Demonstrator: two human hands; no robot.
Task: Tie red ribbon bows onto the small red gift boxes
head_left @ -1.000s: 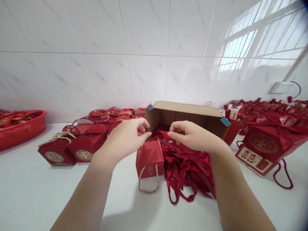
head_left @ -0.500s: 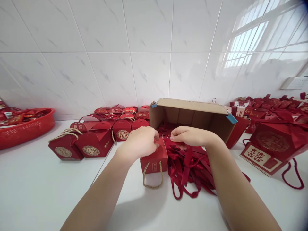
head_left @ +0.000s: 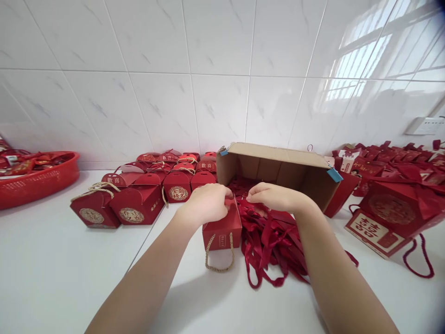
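A small red gift box [head_left: 224,232] stands upright on the white table, a twisted rope handle [head_left: 219,269] drooping from its front. My left hand [head_left: 210,202] is closed over the left top edge of this box, with its fingertips hidden behind the near side of the hand. Just right of the box's upper edge, my right hand [head_left: 266,197] is pinched together. Whatever lies between its fingertips is too small to make out. Under that hand spreads a heap of dark red ribbons [head_left: 274,246], touching the box's right side.
An open cardboard carton [head_left: 278,153] lies on its side behind the ribbons, with red pieces inside. Folded red gift boxes [head_left: 139,204] stand in rows to the left. A red plastic basket [head_left: 41,183] is at far left. More red boxes [head_left: 399,204] crowd the right, before a tiled wall [head_left: 219,41].
The view has shifted slightly. Both hands stay almost in place, the left still at the box and the right still pinched beside it.
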